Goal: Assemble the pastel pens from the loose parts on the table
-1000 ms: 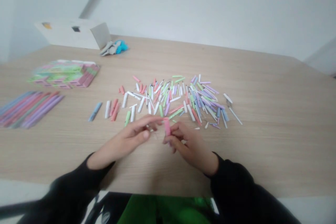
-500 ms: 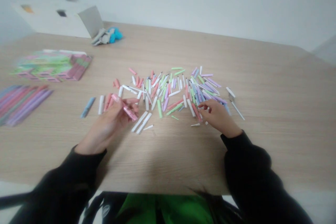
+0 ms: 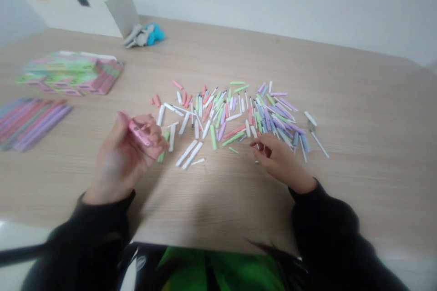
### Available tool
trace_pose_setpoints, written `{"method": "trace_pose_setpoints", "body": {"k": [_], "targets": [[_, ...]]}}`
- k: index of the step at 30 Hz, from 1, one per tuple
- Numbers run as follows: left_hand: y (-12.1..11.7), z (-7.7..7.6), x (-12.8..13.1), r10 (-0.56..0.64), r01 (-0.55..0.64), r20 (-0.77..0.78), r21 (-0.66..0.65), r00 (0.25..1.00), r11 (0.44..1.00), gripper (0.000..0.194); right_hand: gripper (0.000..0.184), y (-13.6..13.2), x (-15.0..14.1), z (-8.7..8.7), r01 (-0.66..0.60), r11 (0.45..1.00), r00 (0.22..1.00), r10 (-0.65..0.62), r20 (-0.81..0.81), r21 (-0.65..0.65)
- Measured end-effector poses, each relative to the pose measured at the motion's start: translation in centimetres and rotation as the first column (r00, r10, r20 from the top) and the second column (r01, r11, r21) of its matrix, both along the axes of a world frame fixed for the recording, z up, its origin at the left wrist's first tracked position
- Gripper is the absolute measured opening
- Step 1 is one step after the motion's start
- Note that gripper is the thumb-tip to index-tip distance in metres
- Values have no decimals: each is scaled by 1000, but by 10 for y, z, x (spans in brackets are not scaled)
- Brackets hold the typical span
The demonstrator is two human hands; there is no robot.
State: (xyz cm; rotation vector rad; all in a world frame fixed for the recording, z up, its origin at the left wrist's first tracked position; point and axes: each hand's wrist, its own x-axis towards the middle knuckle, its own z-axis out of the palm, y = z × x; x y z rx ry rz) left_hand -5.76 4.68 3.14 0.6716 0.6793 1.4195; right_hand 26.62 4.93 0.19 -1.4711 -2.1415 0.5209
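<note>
- At far left on the pale wood-grain tabletop [image 3: 355,100], a fanned row of long, thin pastel strips [image 3: 36,128] lies flat, in pink, purple and grey-green, slightly blurred
- Behind that row sits a stacked block of printed green-and-pink packets [image 3: 70,72], flat and rectangular; farther back stand a pale cardboard box [image 3: 80,9] and a crumpled grey-and-blue fabric bundle [image 3: 145,36]
- The left hand [image 3: 123,157], in a black sleeve, curls narrow and holds a pink plastic tube [image 3: 139,133] between thumb and fingers, above the tabletop and left of the main heap; the tube is a smooth, slim cylinder, its long axis tilted from upper left to lower right
- Just right of that hand lie two long white plastic tubes [image 3: 187,154], side by side and angled
- A loose heap of pastel plastic pen parts [image 3: 232,116] spreads across the middle: slim white, pink, green, lilac and blue pieces pointing every way
- The right hand [image 3: 282,161] pinches narrow at the heap's lower edge; whether it holds a small piece cannot be told
- Beyond the heap's right edge lie a white cap [image 3: 310,118] and a thin white rod [image 3: 319,144]
</note>
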Motion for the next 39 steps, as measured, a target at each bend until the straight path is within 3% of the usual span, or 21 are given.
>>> {"method": "trace_pose_setpoints", "body": {"k": [3, 7, 13, 16, 19, 24, 29, 39], "targets": [[-5, 7, 1, 40, -41, -28, -56, 999, 998, 72, 17, -6, -26, -1, -83, 995, 996, 83, 8, -62], [-6, 6, 3, 3, -13, -124, -80, 992, 997, 59, 20, -6, -54, 6, -177, 979, 980, 185, 77, -104], [-9, 6, -6, -92, 90, -7, -150, 996, 985, 58, 21, 20, -73, 31, -242, 969, 956, 245, 159, -39], [-9, 6, -14, -49, 56, 47, -161, 998, 985, 59, 21, 41, -88, 37, -267, 963, 939, 270, 213, -44], [-7, 3, -17, -11, 20, 59, -155, 998, 988, 55, 24, 67, -108, 33, -240, 967, 902, 255, 348, -87], [-3, 0, -10, -78, 80, 20, -200, 997, 976, 39, 25, 101, -135, 17, -125, 985, 856, 168, 490, -119], [-1, -3, -3, -78, 61, -71, -215, 994, 975, 26, 29, 107, -145, 8, -10, 994, 831, 67, 552, -105], [1, -15, 1, -83, 35, -291, -165, 953, 986, 11, 31, 108, -148, 8, 40, 995, 818, 17, 575, -86]]}}
